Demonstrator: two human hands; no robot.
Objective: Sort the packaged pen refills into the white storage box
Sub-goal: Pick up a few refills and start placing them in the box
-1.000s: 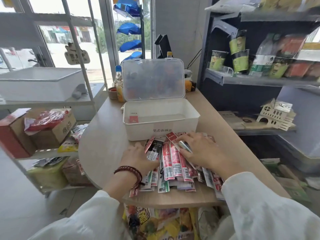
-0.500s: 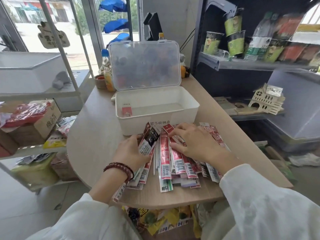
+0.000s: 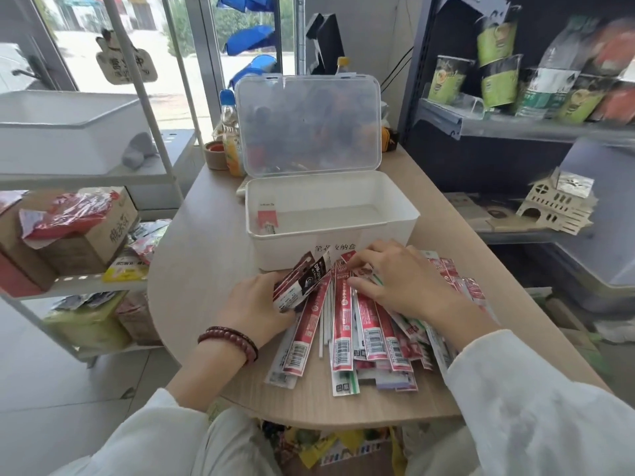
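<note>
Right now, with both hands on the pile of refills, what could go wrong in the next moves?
1. The refill packs lie fanned out close to the table edge; sweeping them could push some to the floor.
2. The left hand pinches several dark packs loosely; one may slip on the way to the white storage box.
3. The clear lid stands upright; a bump might drop it shut.

My right hand [image 3: 395, 283] covers the middle of the pen refill packs [image 3: 343, 324], so I cannot count those beneath it. My left hand [image 3: 256, 309] hides the lower ends of the dark packs [image 3: 302, 281] it grips. The label [image 3: 335, 248] on the white storage box [image 3: 388, 242] is partly covered and unreadable. Things behind the frosted lid [image 3: 309, 125] are only blurs.
</note>
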